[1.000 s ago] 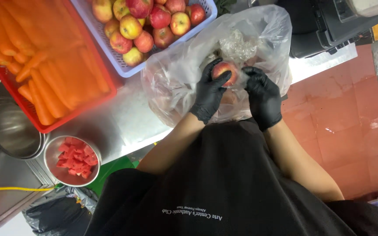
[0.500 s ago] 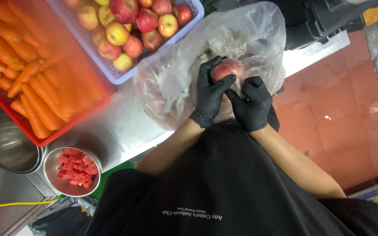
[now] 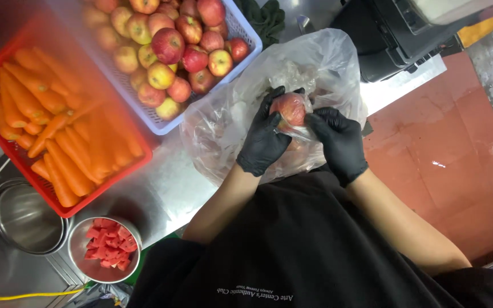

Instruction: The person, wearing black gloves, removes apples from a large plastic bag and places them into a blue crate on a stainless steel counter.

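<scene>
Carrots, peeled orange (image 3: 58, 131), fill a red plastic crate (image 3: 95, 191) at left; a pale blue basket (image 3: 246, 48) of red-yellow apples sits beside it on the steel worktop (image 3: 161, 194). Left hand (image 3: 265, 136), black-gloved, cups a red apple (image 3: 290, 108); right hand (image 3: 340, 142) pinches its side, over a clear plastic bag (image 3: 320, 63).

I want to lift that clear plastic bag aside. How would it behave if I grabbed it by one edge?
The clear plastic bag looks thin and crumpled, so it would probably sag rather than hold shape. Both gloved hands work an apple over it, so anything dropped inside might spill.
</scene>
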